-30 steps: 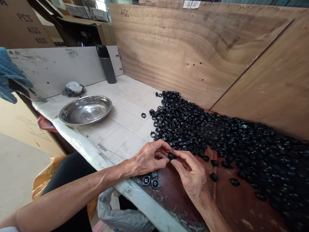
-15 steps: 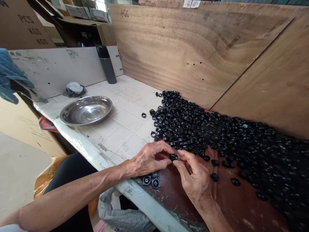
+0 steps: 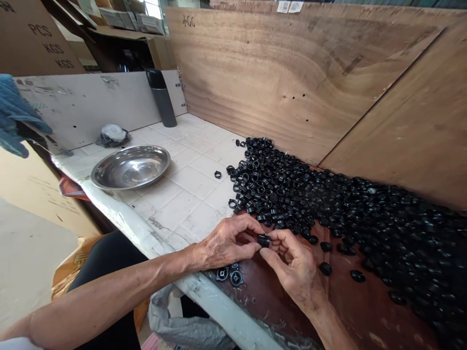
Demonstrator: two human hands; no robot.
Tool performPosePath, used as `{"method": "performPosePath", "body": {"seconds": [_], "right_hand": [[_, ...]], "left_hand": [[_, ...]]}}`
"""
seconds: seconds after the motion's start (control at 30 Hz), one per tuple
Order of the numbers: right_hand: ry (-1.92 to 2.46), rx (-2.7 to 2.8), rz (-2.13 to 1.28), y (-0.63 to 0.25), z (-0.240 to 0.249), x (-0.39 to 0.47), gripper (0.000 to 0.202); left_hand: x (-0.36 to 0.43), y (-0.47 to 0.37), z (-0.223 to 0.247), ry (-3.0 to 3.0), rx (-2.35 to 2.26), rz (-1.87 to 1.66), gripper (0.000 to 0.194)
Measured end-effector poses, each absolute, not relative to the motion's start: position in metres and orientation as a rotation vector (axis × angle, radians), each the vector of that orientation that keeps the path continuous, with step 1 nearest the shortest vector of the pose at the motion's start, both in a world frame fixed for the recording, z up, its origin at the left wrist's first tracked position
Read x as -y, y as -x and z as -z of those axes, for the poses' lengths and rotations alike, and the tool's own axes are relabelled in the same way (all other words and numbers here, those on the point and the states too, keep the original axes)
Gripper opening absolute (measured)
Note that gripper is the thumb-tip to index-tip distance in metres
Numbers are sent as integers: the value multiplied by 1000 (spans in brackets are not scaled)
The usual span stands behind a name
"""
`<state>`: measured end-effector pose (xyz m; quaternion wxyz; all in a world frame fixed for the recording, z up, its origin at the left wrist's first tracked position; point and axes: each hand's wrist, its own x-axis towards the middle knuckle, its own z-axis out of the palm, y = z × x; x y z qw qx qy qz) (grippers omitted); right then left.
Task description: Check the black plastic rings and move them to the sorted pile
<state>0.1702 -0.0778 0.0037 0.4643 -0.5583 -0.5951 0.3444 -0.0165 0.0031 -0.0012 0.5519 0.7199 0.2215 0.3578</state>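
Between my two hands is a small black plastic part [image 3: 263, 240], short and round, its finer shape partly covered by fingers. My left hand [image 3: 231, 243] pinches it from the left with thumb and fingertips. From the right, my right hand [image 3: 297, 262] grips the same part, fingers closed around its other side. Just beyond my fingers lies a heap of black plastic rings [image 3: 259, 180]. Below my left hand, near the table edge, rest several round black caps [image 3: 236, 277] with ribbed insides facing up.
A steel bowl [image 3: 131, 167] stands on the white tiled table top [image 3: 193, 182]. Behind it are a grey flask [image 3: 163, 102] and a small wrapped bundle [image 3: 113, 134]. A plywood board [image 3: 292, 73] walls the back. More black caps [image 3: 394, 233] pile up along the right.
The black part shows more between my fingertips and looks turned slightly. My right hand has shifted a little; the left stays almost in place.
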Motion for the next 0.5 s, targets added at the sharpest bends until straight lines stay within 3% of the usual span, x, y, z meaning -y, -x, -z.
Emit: {"method": "performPosePath", "body": {"seconds": [0.27, 0.43, 0.5], "right_hand": [[1495, 1607, -583, -174, -7, 77, 15], [1469, 1735, -350, -169, -5, 76, 38], [1454, 1690, -320, -167, -5, 76, 37]], "left_hand": [[-8, 18, 0, -1894, -419, -936, 26], [-9, 18, 3, -1939, -371, -936, 27], [-8, 17, 4, -1850, -386, -894, 27]]}}
